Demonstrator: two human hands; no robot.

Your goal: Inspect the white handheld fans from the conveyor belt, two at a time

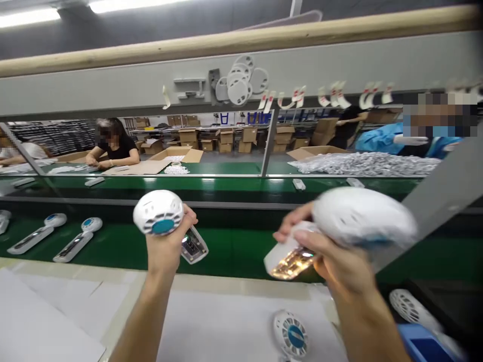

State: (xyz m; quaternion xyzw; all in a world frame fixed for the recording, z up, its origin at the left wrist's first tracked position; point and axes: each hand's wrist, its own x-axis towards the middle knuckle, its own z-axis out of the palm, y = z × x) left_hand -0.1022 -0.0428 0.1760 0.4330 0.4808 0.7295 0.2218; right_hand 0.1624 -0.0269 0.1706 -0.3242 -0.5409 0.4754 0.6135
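Left hand (166, 249) gripped on white handheld fan (160, 213), raised over green conveyor (234, 246) — right hand (332, 261) closed round second fan (354, 221), blurred; third fan (291, 335) flat on bench (211, 322)

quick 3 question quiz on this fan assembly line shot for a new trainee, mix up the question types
1. True or false: the left hand holds a white handheld fan.
2. How many fans lie on the green belt at far left? A) two whole ones B) five C) none
3. Fill in: the unit in the right hand glows ____ at its lower end.

Key: 1 true; 2 A; 3 orange
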